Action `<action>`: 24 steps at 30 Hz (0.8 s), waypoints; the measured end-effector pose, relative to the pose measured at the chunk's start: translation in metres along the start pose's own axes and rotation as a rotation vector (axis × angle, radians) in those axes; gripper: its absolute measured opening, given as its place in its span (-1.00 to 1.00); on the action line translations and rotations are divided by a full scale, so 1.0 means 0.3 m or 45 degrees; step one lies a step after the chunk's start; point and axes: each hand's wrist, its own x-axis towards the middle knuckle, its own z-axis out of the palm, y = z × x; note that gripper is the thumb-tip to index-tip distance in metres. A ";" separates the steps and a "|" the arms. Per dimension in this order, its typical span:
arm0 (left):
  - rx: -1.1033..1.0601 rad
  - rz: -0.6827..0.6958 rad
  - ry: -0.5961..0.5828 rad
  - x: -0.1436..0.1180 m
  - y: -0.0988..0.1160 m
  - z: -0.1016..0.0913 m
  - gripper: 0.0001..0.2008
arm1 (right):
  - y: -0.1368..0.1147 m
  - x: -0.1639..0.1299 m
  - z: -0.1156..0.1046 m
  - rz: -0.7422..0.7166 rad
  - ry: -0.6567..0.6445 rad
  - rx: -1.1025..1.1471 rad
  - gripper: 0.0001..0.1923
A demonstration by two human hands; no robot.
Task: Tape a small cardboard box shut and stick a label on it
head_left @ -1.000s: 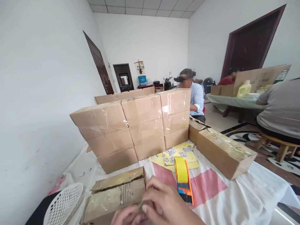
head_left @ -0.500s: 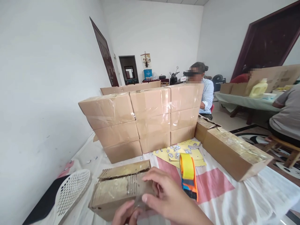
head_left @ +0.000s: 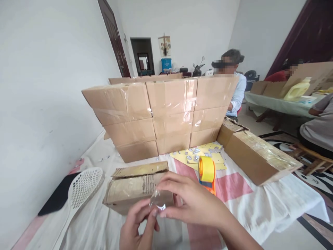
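Observation:
Between my two hands is a crumpled piece of clear tape (head_left: 159, 200), shiny and see-through. My left hand (head_left: 140, 222) pinches its near left end between thumb and forefinger. My right hand (head_left: 187, 199) is curled around the other side, fingers and thumb closed on the tape. Just behind them lies a worn cardboard box (head_left: 130, 189) with a ragged flap edge; my right hand covers its right end. To the right of the hands stands an orange tape dispenser with a yellow roll (head_left: 207, 170), its lower part hidden by my right forearm.
Stacked cardboard boxes (head_left: 171, 118) form a wall behind the worn box. A long taped box (head_left: 257, 156) lies at right. Yellow patterned sheets (head_left: 192, 156) lie between. A white perforated scoop (head_left: 84, 187) is at left. A person (head_left: 235, 86) sits beyond the stack; others are farther right.
My view has tilted down, so things sit higher in the picture. My left hand has come further into view, and the clear tape between my hands shows more plainly.

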 end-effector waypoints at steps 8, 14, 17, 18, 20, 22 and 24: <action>0.026 -0.326 -0.209 -0.027 0.031 0.026 -0.44 | 0.043 0.011 -0.044 -0.033 -0.048 -0.292 -0.72; 0.027 -0.350 -0.245 -0.022 0.067 0.035 -0.36 | 0.041 0.125 -0.155 -0.188 -0.249 -0.438 -0.72; 0.070 -0.319 -0.156 -0.018 0.071 0.030 -0.31 | 0.009 0.180 -0.206 -0.245 -0.179 -0.494 -0.71; 0.094 -0.284 -0.114 -0.015 0.067 0.026 -0.32 | -0.001 0.196 -0.218 -0.255 -0.185 -0.470 -0.70; 0.153 -0.187 -0.020 -0.001 0.056 0.017 -0.34 | -0.014 0.224 -0.230 -0.263 -0.299 -0.355 -0.70; 0.202 -0.087 0.075 0.022 0.044 0.005 -0.36 | -0.009 0.253 -0.220 -0.257 -0.446 -0.196 -0.70; 0.246 0.019 0.140 0.052 0.033 -0.006 -0.38 | 0.019 0.284 -0.193 -0.270 -0.509 -0.131 -0.70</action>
